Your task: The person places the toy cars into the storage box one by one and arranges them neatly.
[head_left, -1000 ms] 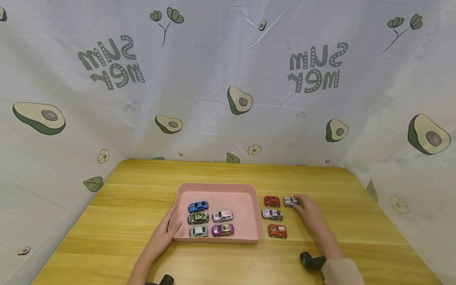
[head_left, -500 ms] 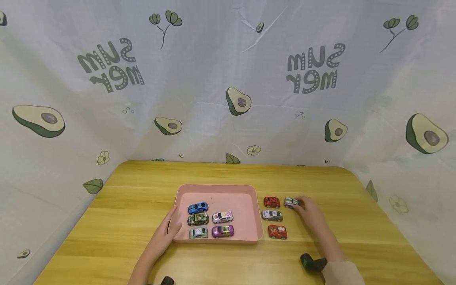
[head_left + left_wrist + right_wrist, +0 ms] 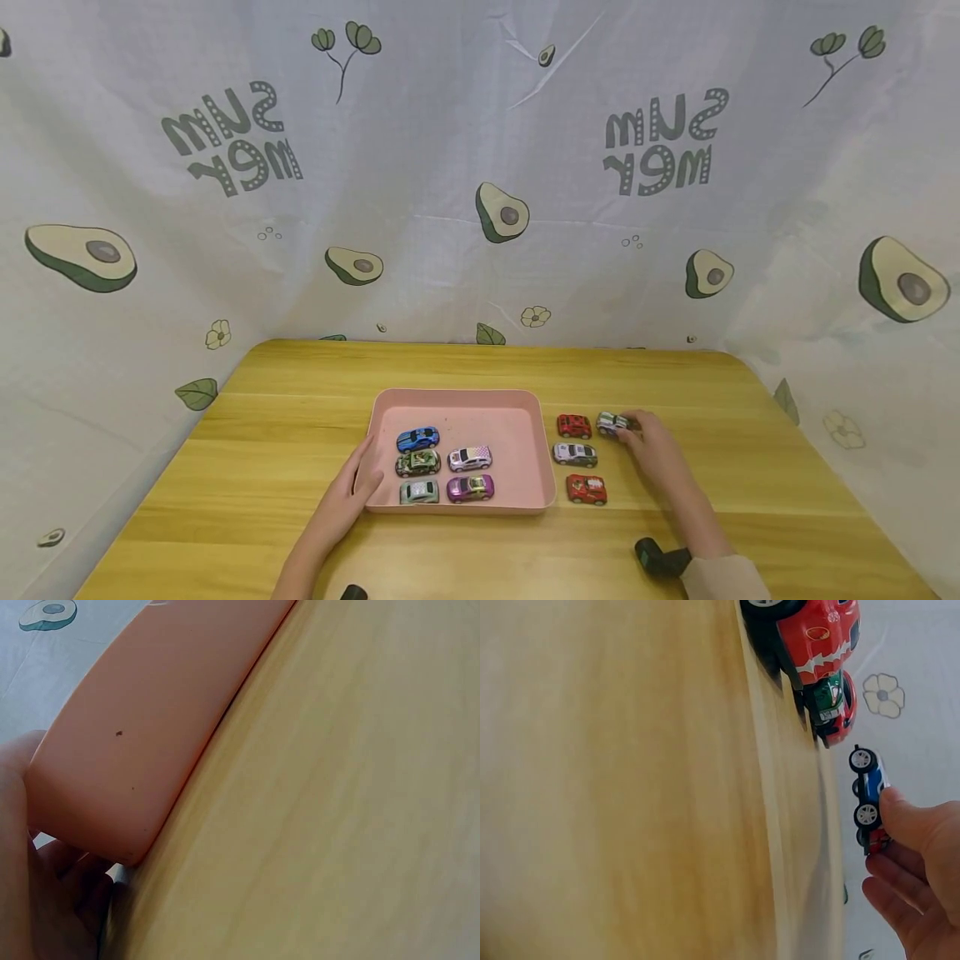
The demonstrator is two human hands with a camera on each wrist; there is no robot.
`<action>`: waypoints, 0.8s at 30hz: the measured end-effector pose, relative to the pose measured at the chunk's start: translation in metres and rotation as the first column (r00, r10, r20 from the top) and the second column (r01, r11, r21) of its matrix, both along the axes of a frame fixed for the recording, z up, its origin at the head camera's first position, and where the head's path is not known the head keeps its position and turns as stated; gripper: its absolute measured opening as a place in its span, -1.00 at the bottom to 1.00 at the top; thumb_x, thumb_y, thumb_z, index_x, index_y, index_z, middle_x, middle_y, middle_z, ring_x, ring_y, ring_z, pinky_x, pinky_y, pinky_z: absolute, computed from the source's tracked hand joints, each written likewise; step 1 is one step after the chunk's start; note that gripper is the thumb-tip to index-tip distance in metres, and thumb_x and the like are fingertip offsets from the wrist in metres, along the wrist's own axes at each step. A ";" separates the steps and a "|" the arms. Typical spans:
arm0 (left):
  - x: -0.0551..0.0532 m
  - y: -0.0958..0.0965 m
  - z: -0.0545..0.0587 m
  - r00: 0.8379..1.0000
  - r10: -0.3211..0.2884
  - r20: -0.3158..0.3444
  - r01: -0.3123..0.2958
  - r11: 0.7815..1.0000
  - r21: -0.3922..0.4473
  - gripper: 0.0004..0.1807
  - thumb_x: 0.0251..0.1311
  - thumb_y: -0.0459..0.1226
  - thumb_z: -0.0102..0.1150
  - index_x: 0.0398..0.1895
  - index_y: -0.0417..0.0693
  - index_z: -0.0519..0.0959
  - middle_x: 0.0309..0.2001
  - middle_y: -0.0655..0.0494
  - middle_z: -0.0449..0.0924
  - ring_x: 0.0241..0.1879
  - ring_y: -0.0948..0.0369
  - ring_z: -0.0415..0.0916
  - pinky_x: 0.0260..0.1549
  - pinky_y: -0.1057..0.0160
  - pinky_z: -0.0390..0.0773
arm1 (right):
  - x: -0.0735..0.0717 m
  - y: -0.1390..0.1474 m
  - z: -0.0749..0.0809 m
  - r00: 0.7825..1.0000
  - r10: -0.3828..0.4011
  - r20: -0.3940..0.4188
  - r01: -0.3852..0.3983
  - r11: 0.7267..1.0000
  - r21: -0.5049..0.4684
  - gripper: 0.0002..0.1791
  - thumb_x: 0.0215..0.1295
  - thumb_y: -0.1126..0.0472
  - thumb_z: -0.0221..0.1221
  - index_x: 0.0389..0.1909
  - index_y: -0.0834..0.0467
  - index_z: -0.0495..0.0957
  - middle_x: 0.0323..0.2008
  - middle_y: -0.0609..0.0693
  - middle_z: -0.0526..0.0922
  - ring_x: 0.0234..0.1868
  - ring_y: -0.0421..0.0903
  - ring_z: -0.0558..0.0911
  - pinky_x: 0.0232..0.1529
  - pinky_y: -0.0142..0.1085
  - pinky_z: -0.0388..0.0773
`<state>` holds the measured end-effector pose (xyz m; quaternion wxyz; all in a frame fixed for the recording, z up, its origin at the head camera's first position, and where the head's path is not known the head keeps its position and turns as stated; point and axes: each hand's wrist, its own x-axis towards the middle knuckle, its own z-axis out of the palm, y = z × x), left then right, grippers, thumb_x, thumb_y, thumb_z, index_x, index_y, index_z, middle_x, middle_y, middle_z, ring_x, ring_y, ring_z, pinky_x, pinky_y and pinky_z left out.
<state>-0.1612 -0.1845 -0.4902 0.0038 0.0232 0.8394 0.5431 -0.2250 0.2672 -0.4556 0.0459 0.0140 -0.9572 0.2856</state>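
Note:
My left hand grips the left side of a pink tray, its thumb over the rim. The left wrist view shows the tray's outer wall close up, with fingers curled at its corner. Beyond the tray's right side, my right hand pinches a small white toy car with green stripes between thumb and fingers. In the right wrist view that toy car shows its wheels and a blue side, and it is off the table. Next to it are a red toy car and a white-grey one.
Another red toy car stands nearer on the right. Inside the tray are several toy cars: blue, camouflage green, pale green, white-pink and purple. A patterned curtain hangs behind the wooden table.
The white toy car in my right hand has come up slightly and turned a little, its front pointing more away. My left hand stays on the tray.

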 end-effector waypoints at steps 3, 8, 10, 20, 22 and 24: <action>0.000 0.000 0.000 1.000 -0.003 -0.005 0.003 1.000 0.004 -0.32 0.26 -0.03 -0.03 0.41 0.12 0.00 0.42 -0.11 -0.06 0.40 -0.13 -0.15 0.33 -0.18 -0.08 | 0.002 -0.003 0.006 1.000 0.006 -0.006 -0.006 1.000 -0.006 -0.58 0.32 0.20 0.01 0.09 0.39 0.35 0.03 0.37 0.42 0.09 0.28 0.40 0.08 0.14 0.37; 0.000 0.000 0.001 1.000 -0.003 -0.005 0.003 1.000 0.005 -0.32 0.26 -0.03 -0.03 0.40 0.12 0.01 0.42 -0.11 -0.05 0.40 -0.13 -0.15 0.33 -0.19 -0.08 | 0.004 -0.010 0.016 1.000 0.005 -0.019 -0.005 1.000 -0.001 -0.60 0.31 0.20 0.02 0.07 0.38 0.37 0.00 0.35 0.45 0.04 0.25 0.44 0.03 0.12 0.41; 0.000 0.000 0.001 1.000 -0.001 -0.005 0.001 1.000 0.004 -0.32 0.26 -0.03 -0.03 0.40 0.12 0.01 0.42 -0.11 -0.05 0.40 -0.13 -0.15 0.33 -0.19 -0.08 | 0.005 -0.013 0.020 1.000 0.010 -0.028 -0.010 1.000 0.004 -0.61 0.31 0.20 0.02 0.06 0.37 0.37 -0.01 0.34 0.46 0.03 0.24 0.45 0.02 0.12 0.42; 0.001 0.000 -0.001 0.999 -0.009 -0.032 0.008 1.000 -0.016 -0.33 0.28 -0.05 -0.05 0.41 0.06 0.01 0.41 -0.13 -0.04 0.39 -0.14 -0.13 0.32 -0.20 -0.04 | 0.008 -0.033 0.037 0.995 0.059 -0.076 -0.053 0.996 0.070 -0.65 0.25 0.26 0.08 -0.01 0.38 0.43 -0.11 0.29 0.54 -0.06 0.19 0.52 -0.06 0.06 0.49; 0.001 0.000 -0.001 1.000 -0.007 -0.030 0.006 1.000 -0.017 -0.33 0.28 -0.05 -0.05 0.41 0.06 0.01 0.41 -0.12 -0.03 0.39 -0.14 -0.13 0.32 -0.20 -0.04 | 0.009 -0.038 0.040 0.994 0.068 -0.081 -0.061 0.995 0.081 -0.67 0.25 0.27 0.08 -0.02 0.38 0.44 -0.14 0.28 0.56 -0.09 0.18 0.53 -0.07 0.05 0.50; 0.001 0.000 -0.001 1.000 -0.003 -0.026 0.003 1.000 -0.017 -0.33 0.28 -0.05 -0.05 0.40 0.07 0.01 0.41 -0.11 -0.03 0.39 -0.13 -0.13 0.32 -0.19 -0.05 | 0.009 -0.043 0.042 0.994 0.073 -0.083 -0.066 0.994 0.090 -0.68 0.25 0.27 0.08 -0.03 0.38 0.45 -0.15 0.27 0.57 -0.10 0.18 0.54 -0.08 0.04 0.51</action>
